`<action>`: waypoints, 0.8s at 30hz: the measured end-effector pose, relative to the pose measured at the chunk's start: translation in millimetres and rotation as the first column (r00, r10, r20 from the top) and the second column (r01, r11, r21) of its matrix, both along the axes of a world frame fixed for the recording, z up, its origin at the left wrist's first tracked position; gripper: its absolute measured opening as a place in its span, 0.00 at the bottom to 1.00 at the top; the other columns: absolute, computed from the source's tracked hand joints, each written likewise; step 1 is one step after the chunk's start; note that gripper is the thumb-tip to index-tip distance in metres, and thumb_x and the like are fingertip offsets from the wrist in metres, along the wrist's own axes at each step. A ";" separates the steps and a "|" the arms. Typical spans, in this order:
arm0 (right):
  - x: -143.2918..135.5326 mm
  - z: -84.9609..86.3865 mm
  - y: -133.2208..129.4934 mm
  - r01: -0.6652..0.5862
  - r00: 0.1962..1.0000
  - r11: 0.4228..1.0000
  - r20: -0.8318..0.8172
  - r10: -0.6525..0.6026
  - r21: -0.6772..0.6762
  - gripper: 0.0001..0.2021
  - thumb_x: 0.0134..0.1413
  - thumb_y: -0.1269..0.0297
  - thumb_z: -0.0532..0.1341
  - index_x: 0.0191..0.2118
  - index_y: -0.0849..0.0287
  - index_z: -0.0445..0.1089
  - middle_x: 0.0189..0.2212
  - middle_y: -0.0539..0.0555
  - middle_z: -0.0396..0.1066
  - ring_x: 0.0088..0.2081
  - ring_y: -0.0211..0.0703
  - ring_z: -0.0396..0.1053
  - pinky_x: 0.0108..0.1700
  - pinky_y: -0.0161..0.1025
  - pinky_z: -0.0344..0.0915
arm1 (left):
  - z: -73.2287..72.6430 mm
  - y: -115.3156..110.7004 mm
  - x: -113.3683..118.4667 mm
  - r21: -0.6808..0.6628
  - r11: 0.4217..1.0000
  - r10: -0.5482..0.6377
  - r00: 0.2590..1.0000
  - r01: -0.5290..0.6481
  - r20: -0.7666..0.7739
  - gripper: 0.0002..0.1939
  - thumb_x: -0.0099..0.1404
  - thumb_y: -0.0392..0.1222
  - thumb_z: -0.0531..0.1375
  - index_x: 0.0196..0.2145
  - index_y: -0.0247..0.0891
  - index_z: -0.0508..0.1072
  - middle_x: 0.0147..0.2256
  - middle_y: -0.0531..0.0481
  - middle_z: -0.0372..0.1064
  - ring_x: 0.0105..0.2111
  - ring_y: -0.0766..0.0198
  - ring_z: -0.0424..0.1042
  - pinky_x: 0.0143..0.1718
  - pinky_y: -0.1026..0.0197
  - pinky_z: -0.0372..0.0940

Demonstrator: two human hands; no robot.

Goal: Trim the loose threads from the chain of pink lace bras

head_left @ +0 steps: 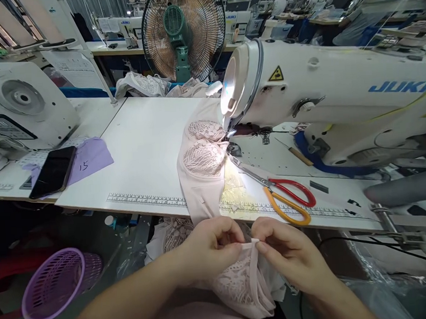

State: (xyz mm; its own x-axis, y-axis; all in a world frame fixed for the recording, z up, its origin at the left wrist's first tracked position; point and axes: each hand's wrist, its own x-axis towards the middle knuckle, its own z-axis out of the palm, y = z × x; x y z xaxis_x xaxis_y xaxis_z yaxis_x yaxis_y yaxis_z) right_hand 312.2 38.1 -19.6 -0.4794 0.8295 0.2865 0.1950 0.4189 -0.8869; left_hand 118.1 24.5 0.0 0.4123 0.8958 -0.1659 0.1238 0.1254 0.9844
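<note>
In front of the table edge, a pale pink lace bra (pixel 237 282) hangs from both my hands. My left hand (pixel 217 242) pinches its top edge between thumb and fingers. My right hand (pixel 289 253) grips the corner of the same edge, close beside the left. Another pink lace bra (pixel 204 160) lies on the table with one side under the head of the white sewing machine (pixel 323 77). Scissors (pixel 279 194) with one red and one orange handle rest to the right of that bra, blades pointing toward the needle area.
A black phone (pixel 52 171) lies on purple paper (pixel 90 161) at the left, by a second machine (pixel 24 105). A green fan (pixel 183 35) and heaped lace pieces (pixel 143 84) stand behind. A purple basket (pixel 53 287) is on the floor. A wooden-handled awl (pixel 300 156) lies under the machine arm.
</note>
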 end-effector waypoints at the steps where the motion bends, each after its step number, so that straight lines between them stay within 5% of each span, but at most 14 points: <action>1: 0.1 0.4 0.6 -0.001 1.000 1.000 0.005 0.001 -0.001 0.08 0.59 0.68 0.56 0.28 0.56 0.64 0.24 0.49 0.63 0.25 0.39 0.63 0.27 0.35 0.62 | -0.5 0.2 -1.1 0.037 0.999 -0.019 1.000 0.019 -0.007 0.02 0.54 0.32 0.57 0.28 0.36 0.66 0.24 0.56 0.58 0.22 0.71 0.56 0.22 0.67 0.52; 8: 0.3 -1.0 1.7 0.020 0.999 1.000 0.025 -0.020 -0.012 0.08 0.60 0.68 0.56 0.28 0.56 0.62 0.24 0.48 0.62 0.26 0.39 0.61 0.27 0.35 0.61 | -2.9 2.5 -7.0 0.418 0.906 -0.030 0.996 0.063 -0.085 0.06 0.54 0.29 0.55 0.27 0.38 0.63 0.34 0.47 0.66 0.34 0.63 0.66 0.34 0.62 0.62; 11: 0.5 -1.8 1.1 0.015 0.999 1.000 0.029 -0.016 0.028 0.08 0.59 0.70 0.56 0.29 0.56 0.62 0.25 0.48 0.62 0.26 0.38 0.61 0.27 0.35 0.60 | -0.4 2.3 -8.0 0.358 0.930 -0.049 0.992 0.087 -0.113 0.06 0.55 0.30 0.55 0.27 0.39 0.61 0.37 0.45 0.69 0.38 0.62 0.69 0.37 0.62 0.63; 17: -1.1 -0.6 2.2 0.000 1.000 0.993 0.021 -0.002 0.115 0.07 0.59 0.73 0.55 0.31 0.55 0.61 0.25 0.48 0.62 0.27 0.38 0.62 0.28 0.35 0.61 | 1.4 6.9 -9.5 0.114 0.979 -0.142 0.967 0.168 -0.210 0.07 0.56 0.36 0.56 0.24 0.39 0.59 0.27 0.52 0.65 0.27 0.66 0.64 0.30 0.63 0.60; 24: -4.2 3.9 4.1 -0.038 0.999 0.993 0.028 0.035 0.109 0.07 0.59 0.73 0.55 0.31 0.55 0.62 0.25 0.49 0.63 0.27 0.39 0.63 0.28 0.36 0.62 | 20.8 13.2 -20.4 0.170 0.955 -0.172 0.922 0.242 -0.347 0.04 0.56 0.32 0.56 0.26 0.38 0.62 0.28 0.54 0.64 0.28 0.67 0.62 0.30 0.65 0.58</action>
State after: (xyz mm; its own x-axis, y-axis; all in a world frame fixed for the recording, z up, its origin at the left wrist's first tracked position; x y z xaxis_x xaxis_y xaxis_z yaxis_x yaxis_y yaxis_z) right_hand 308.0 42.2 -15.7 -0.5171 0.7759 0.3612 0.2005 0.5201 -0.8302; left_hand 97.7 37.6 20.8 0.5467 0.8250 -0.1434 0.4418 -0.1387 0.8864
